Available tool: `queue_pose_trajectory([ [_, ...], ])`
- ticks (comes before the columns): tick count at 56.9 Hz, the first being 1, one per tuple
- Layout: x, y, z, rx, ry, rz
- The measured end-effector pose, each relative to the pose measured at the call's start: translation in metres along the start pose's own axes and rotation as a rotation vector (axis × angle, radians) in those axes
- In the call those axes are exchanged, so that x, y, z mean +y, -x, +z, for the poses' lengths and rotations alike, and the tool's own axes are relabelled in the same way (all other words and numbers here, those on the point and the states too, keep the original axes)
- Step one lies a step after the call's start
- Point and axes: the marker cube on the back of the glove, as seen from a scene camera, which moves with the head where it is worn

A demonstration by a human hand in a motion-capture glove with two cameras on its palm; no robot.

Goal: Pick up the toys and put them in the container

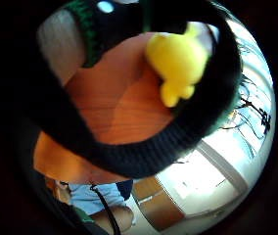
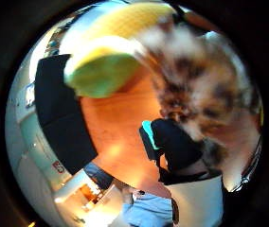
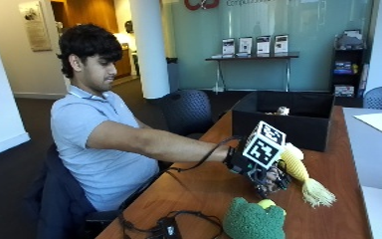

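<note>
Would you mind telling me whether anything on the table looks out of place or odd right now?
Nothing looks damaged or spilled. The gloved right hand holds a mottled furry toy above the wooden table; a yellow corn toy and a green knitted toy lie outside the black container.

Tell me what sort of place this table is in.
Probably an office lobby or common area. Behind the wooden table stands a frosted glass wall bearing part of a logo, a console table with framed displays in front of it, and mesh office chairs nearby.
</note>
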Motion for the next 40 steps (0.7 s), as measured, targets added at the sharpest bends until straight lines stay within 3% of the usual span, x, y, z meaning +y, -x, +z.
queue_pose_trajectory([
  [7, -0.007, 0.000, 0.009, 0.023, -0.150, -0.075],
  [17, -0.007, 0.001, 0.008, 0.041, -0.228, -0.084],
  [26, -0.008, 0.007, 0.006, 0.065, -0.436, -0.145],
  [40, 0.011, 0.022, -0.030, -0.175, -0.431, -0.217],
])
